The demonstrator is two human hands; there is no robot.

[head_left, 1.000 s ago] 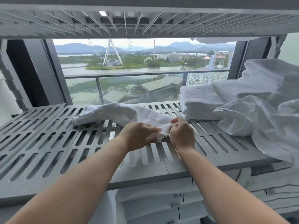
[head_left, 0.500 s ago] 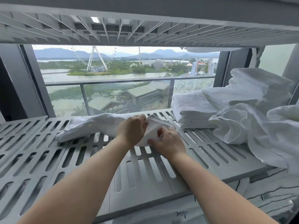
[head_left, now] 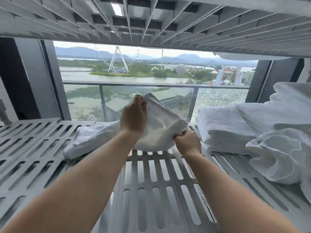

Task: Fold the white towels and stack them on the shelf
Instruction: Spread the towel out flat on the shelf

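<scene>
My left hand pinches a corner of the white towel, now lifted off the slatted shelf; my right hand grips the other corner, lower, near the folded stack.

White towel one end raised, rest lying on slatted shelf; folded stack right, crumpled pile beside.

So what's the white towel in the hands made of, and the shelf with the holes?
The towel looks like soft woven cloth, probably cotton: matte, and it droops and creases where the left hand and right hand pinch it. The shelf looks like hard grey moulded plastic, possibly painted metal: smooth, slightly shiny, with neat rounded slots.
</scene>
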